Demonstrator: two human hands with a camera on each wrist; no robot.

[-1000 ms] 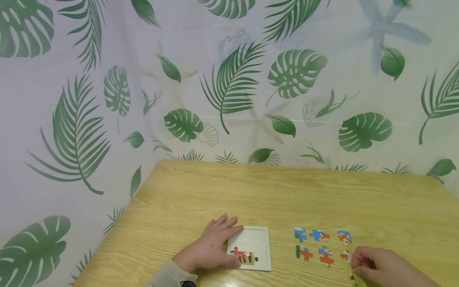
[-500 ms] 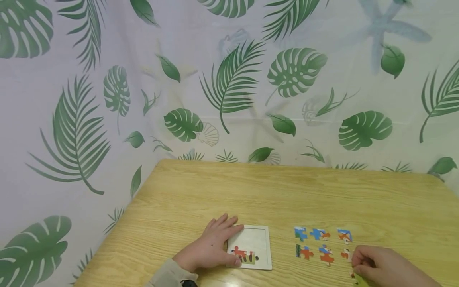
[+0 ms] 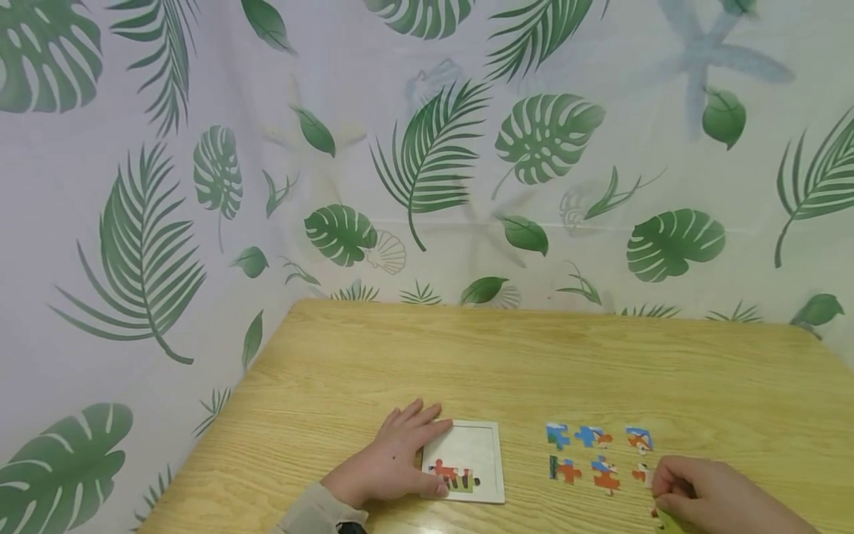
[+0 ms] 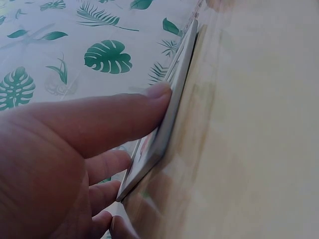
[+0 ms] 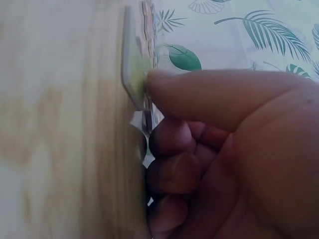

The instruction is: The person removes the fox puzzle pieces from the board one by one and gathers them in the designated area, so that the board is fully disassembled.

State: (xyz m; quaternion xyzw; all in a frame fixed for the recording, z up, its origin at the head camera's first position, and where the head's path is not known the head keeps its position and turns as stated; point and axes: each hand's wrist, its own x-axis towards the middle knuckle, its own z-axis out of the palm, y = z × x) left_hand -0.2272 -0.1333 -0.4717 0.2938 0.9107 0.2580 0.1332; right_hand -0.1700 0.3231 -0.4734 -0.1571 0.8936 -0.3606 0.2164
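My left hand [image 3: 400, 460] rests on the left side of a white puzzle tray [image 3: 490, 460], its fingers spread and straight. The thumb [image 4: 124, 117] lies on the tray's near edge in the left wrist view. Joined red and green puzzle pieces [image 3: 460, 478] sit in the tray's lower part, partly under that thumb. Over at the right, my right hand [image 3: 714, 493] has its fingers curled and pinches a yellow-green puzzle piece [image 3: 667, 523] at its corner. In the right wrist view the thumb [image 5: 199, 97] presses on this puzzle piece [image 5: 133, 64], close to the tabletop.
Loose puzzle pieces lie in rows between the hands, among them a blue piece [image 3: 557, 435], a red-orange piece [image 3: 606, 475] and a white-orange piece [image 3: 642, 475] beside the right fingers. The wooden table [image 3: 467, 348] runs back to a leaf-patterned curtain [image 3: 434, 185].
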